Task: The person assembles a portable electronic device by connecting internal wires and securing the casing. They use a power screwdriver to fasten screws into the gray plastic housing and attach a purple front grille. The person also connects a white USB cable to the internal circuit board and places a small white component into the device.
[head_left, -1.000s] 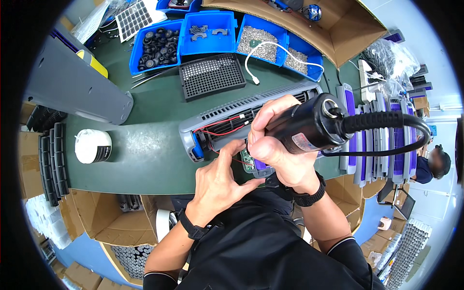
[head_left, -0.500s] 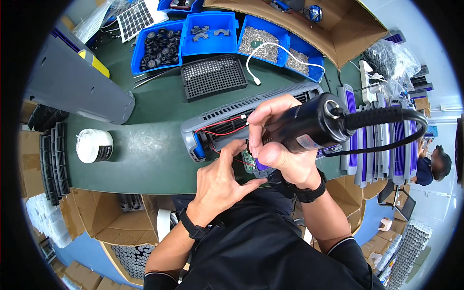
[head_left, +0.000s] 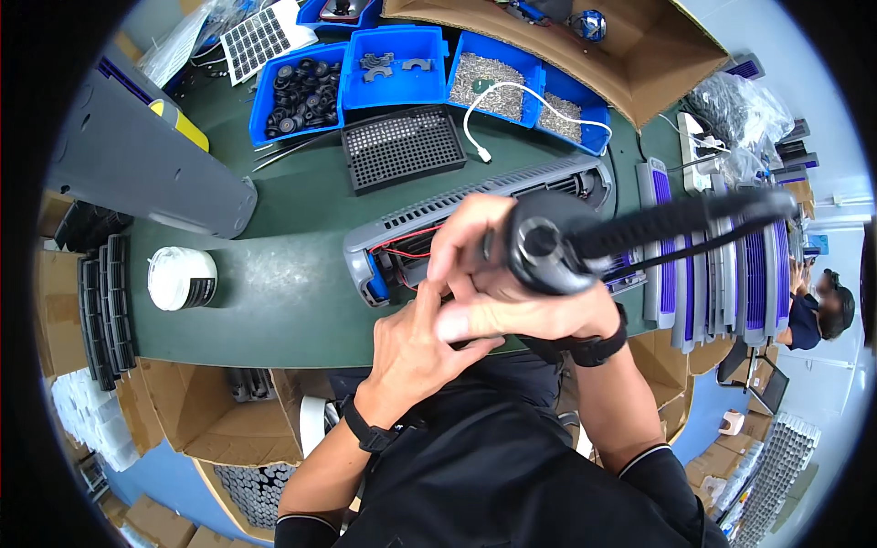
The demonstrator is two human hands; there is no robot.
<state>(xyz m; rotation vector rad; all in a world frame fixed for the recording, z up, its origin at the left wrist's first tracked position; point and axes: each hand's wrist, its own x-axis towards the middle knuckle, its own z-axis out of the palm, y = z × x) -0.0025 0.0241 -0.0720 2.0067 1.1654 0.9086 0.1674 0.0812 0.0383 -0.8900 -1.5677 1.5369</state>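
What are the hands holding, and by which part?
Right hand: black corded tool, gripped around its body, clear of the cord. Left hand: can't tell.

No lettering is legible. The white tub (head_left: 176,278) carries a dark label (head_left: 202,291), its print too small to read.

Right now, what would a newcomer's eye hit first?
The black tool mid-picture, gripped in the right hand, with the left hand close by on its left. Then the grey housing behind it on the green table, red wires showing toward its left end; blue bins line the far side.
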